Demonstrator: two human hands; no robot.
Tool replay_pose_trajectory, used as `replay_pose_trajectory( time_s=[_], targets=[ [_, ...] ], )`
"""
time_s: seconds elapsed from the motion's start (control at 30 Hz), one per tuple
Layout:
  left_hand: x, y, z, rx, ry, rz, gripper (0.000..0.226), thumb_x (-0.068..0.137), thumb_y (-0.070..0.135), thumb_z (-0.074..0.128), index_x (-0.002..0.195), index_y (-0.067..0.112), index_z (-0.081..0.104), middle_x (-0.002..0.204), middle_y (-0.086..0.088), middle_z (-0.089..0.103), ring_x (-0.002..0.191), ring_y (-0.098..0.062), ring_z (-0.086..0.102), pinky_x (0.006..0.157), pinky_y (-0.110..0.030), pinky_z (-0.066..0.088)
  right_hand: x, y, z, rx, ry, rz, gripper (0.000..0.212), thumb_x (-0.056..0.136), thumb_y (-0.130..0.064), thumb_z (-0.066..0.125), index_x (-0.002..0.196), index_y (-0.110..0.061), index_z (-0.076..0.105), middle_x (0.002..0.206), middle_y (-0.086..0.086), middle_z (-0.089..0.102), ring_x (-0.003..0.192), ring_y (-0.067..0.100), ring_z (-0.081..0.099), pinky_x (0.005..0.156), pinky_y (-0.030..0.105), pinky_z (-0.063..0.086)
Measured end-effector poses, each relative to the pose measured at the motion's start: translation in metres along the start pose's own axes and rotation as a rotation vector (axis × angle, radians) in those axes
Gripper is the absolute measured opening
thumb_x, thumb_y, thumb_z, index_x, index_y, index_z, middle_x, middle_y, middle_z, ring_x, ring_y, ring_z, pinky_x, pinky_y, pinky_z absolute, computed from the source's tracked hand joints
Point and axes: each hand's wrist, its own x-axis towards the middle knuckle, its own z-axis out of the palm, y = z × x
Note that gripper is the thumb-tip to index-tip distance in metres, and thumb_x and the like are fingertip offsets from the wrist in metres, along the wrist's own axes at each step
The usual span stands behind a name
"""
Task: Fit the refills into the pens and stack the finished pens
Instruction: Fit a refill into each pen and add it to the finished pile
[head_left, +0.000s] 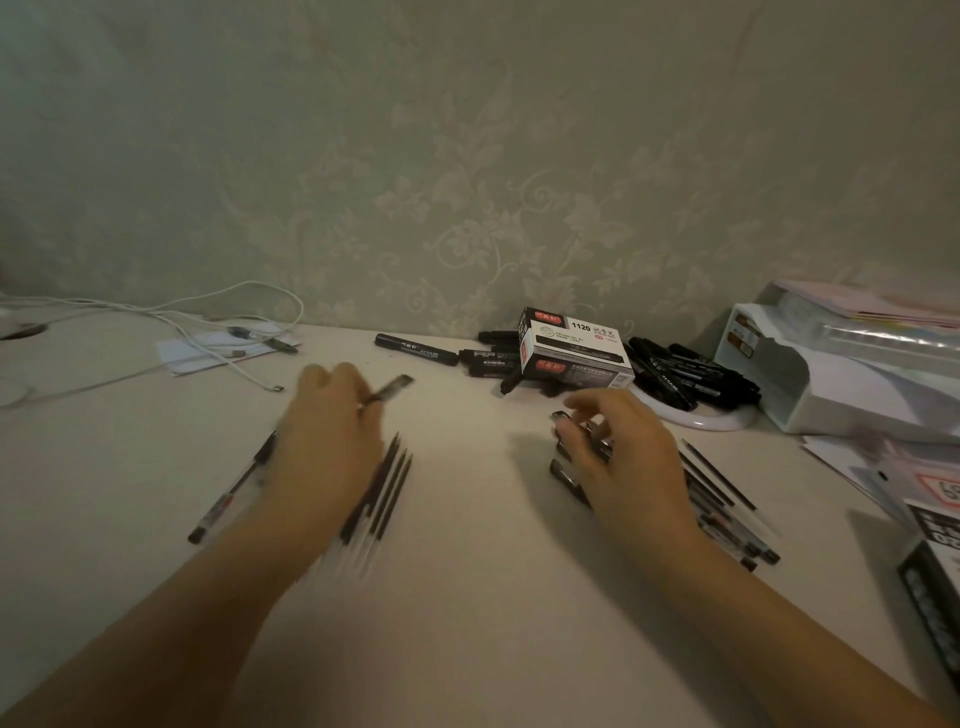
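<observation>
Open table (467, 597) between refills (384, 488) and pen pile (727, 504). Back blocked: markers (685, 371), box (574, 345). Right: tray (831, 384), papers (883, 467). Far left: cable (208, 322).

refills (382, 493) left | pens (727, 504) right, blurred | box (574, 345) behind

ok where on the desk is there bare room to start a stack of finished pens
Bare desk lies between the two forearms, nearer than the refills by the left hand. Crowded: the pen pile under the right hand, the markers around the box, and the cables.
</observation>
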Motion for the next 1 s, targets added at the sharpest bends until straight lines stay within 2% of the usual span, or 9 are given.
replay_pose_trajectory(
  time_s=[0.13,0.23,0.43,0.6,0.7,0.77,0.83,0.9,1.0],
  targets=[
    [0.016,-0.035,-0.014,0.273,-0.108,-0.227,0.024,0.094,0.025,0.053,0.101,0.003,0.057,0.099,-0.019,0.058,0.091,-0.037,0.056,0.081,-0.049,0.050,0.001,0.004,-0.004,-0.183,-0.017,-0.002,0.009,0.091,-0.023,0.067,0.099,-0.023,0.066,0.096,-0.011,0.059,0.087,0.007,0.050,0.076,0.024,0.042],
    [0.016,-0.042,-0.013,0.325,-0.212,-0.312,0.022,0.093,0.020,0.051,0.105,0.002,0.053,0.106,-0.021,0.056,0.099,-0.038,0.054,0.086,-0.048,0.048,0.000,0.003,-0.007,-0.247,-0.058,0.049,0.004,0.090,-0.026,0.067,0.092,-0.023,0.067,0.090,-0.008,0.060,0.083,0.011,0.054,0.075,0.030,0.048],
    [0.016,-0.044,-0.009,0.410,-0.313,-0.351,0.027,0.094,0.023,0.045,0.115,0.008,0.052,0.113,-0.017,0.053,0.104,-0.035,0.052,0.090,-0.045,0.047,-0.002,-0.003,-0.005,-0.401,-0.254,0.087,0.025,0.091,-0.052,0.059,0.091,-0.028,0.063,0.089,-0.010,0.051,0.084,0.012,0.050,0.079,0.031,0.044],
    [0.015,-0.034,-0.007,0.417,-0.164,-0.249,0.030,0.098,0.030,0.042,0.113,0.007,0.055,0.110,-0.017,0.050,0.100,-0.034,0.052,0.083,-0.044,0.047,-0.003,-0.007,-0.005,-0.526,-0.360,0.092,0.025,0.094,-0.047,0.056,0.100,-0.025,0.064,0.101,-0.005,0.053,0.094,0.016,0.052,0.085,0.033,0.044],
    [0.003,-0.005,-0.005,0.061,-0.058,0.004,0.020,0.094,0.038,0.052,0.100,0.020,0.059,0.095,-0.002,0.057,0.080,-0.016,0.057,0.067,-0.029,0.045,0.001,-0.008,-0.005,-0.418,-0.367,0.126,0.020,0.097,-0.041,0.054,0.101,-0.022,0.061,0.097,-0.006,0.053,0.089,0.013,0.053,0.078,0.029,0.045],
    [-0.012,0.023,0.001,-0.330,-0.251,-0.007,0.014,0.090,0.041,0.057,0.093,0.028,0.060,0.084,0.009,0.062,0.071,-0.004,0.061,0.064,-0.023,0.048,0.005,-0.009,-0.006,-0.143,-0.369,0.246,0.017,0.096,-0.039,0.058,0.098,-0.023,0.059,0.092,-0.009,0.059,0.082,0.007,0.056,0.065,0.021,0.043],
    [-0.030,0.044,0.010,-0.664,-0.482,-0.107,0.019,0.088,0.044,0.058,0.097,0.028,0.062,0.088,0.007,0.068,0.076,-0.005,0.068,0.078,-0.032,0.057,0.009,-0.012,-0.004,0.170,-0.368,0.401,0.013,0.094,-0.037,0.062,0.097,-0.024,0.060,0.086,-0.007,0.067,0.074,0.002,0.061,0.060,0.019,0.043],
    [-0.043,0.056,0.017,-0.791,-0.631,-0.179,0.028,0.088,0.048,0.057,0.106,0.026,0.060,0.099,0.005,0.070,0.086,-0.007,0.070,0.087,-0.036,0.056,0.009,-0.013,-0.002,0.407,-0.373,0.512,0.011,0.095,-0.032,0.062,0.102,-0.024,0.063,0.080,-0.003,0.070,0.068,0.003,0.064,0.063,0.021,0.047],
    [-0.048,0.061,0.018,-0.980,-0.814,-0.313,0.036,0.089,0.043,0.056,0.115,0.018,0.057,0.102,-0.006,0.070,0.089,-0.015,0.071,0.082,-0.030,0.058,0.007,-0.012,0.001,0.708,-0.362,0.600,0.013,0.095,-0.026,0.063,0.106,-0.021,0.068,0.075,-0.001,0.071,0.067,0.011,0.061,0.067,0.029,0.050]
  ],
)
